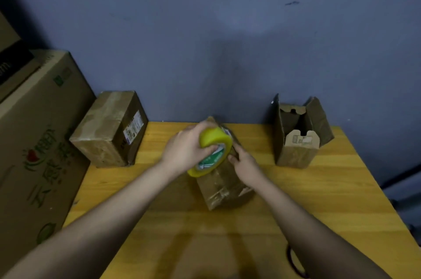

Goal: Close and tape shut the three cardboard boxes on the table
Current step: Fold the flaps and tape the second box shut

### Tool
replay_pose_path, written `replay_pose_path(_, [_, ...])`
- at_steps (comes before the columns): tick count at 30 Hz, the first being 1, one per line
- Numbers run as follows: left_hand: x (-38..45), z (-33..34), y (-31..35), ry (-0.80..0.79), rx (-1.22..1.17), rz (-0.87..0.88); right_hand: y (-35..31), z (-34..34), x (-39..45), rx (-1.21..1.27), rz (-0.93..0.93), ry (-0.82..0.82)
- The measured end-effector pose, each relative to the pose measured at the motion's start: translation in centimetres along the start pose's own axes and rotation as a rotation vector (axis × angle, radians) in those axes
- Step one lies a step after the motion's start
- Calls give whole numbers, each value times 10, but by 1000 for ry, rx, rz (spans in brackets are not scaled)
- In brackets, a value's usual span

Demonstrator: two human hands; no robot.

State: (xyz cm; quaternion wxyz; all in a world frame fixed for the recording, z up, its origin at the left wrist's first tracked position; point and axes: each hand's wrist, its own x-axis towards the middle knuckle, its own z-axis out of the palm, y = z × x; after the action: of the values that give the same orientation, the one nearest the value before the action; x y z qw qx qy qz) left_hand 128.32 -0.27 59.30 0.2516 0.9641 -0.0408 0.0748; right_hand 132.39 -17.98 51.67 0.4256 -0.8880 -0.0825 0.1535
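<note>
Head view, looking down at a yellow wooden counter set against a blue-grey wall.

Left hand: fingers curled around a roll of yellow tape, gripping it by the rim with fingertips reaching into the core. The roll is tilted and held just above the middle box, overlapping its far end in this view. Green and white print shows on the roll's inner label.

Right hand: resting against the right side of the middle box, fingers bent toward its top beside the roll. Whether the fingers pinch a tape end or only press on the cardboard cannot be told; the area is blurred and partly hidden by the roll.

Middle box: centre of counter, lying lengthwise away from the camera, flaps down, with glossy tape strips visible on its near top face.

Left box: at the counter's far left corner, closed, a band of tape along its top and a white label on its right side.

Right box: far right, standing upright, well apart from the other two, flaps open and raised.

A large printed carton stands just beside the counter on the left, near the left box.

A dark loop-shaped object lies at the counter's near right edge; too blurred to identify.
</note>
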Motion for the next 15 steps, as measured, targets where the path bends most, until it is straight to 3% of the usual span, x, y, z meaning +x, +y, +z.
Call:
replay_pose_path(3, [38,-1,27,-117,146,60,16,-7,7,226,128,-65])
replay_pose_path(7, [65,21,50,-241,157,88,31,-17,6,237,166,-23])
replay_pose_path(11, [69,34,60,-246,72,97,28,-18,0,-157,169,171])
replay_pose_path(13, [59,34,54,-173,-43,86,18,-11,-10,-351,174,252])
replay_pose_path(15, [47,35,39,-70,-114,72,8,-2,-21,-396,187,250])
